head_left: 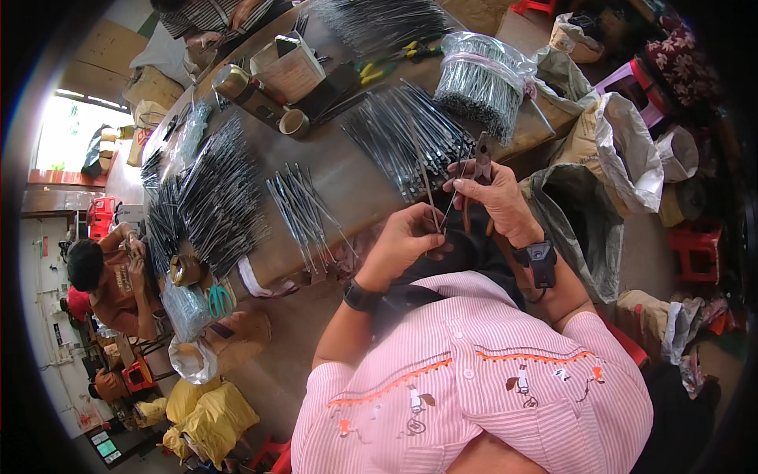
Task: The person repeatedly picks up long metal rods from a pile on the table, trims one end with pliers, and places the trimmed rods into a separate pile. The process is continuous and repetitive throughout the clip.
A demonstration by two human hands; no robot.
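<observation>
And here's the steel-topped worktable (339, 170), the biggest thing on show, sweeping from nine o'clock round to one o'clock of the hands. At six o'clock spreads the wearer's pink striped shirt (474, 347). Over at two o'clock, a pale open sack (612, 154) gapes beside the table. Across at nine o'clock, a dark heap of thin metal rods (225, 193) sprawls; at twelve, just beyond the fingers, a looser spread of rods (399, 138) fans across the top, with a plastic-wrapped bundle (478, 83) right behind it. Now the hands, close together but apart: the left hand (404, 243) has thumb and fingertips pinched on a slim metal rod (429, 186) that points up toward twelve. The right hand (503, 207) is curled around a pair of pliers (483, 150), their grey head aimed at twelve too; whether those jaws grip anything, I can't tell. A second thin piece (450, 207) slants between the two sets of fingers. Off at half past ten sits an open carton (290, 73), a brown flask (257, 101) lying tilted beside it, and at eleven, smallest of all, yellow-handled pliers (375, 73).
</observation>
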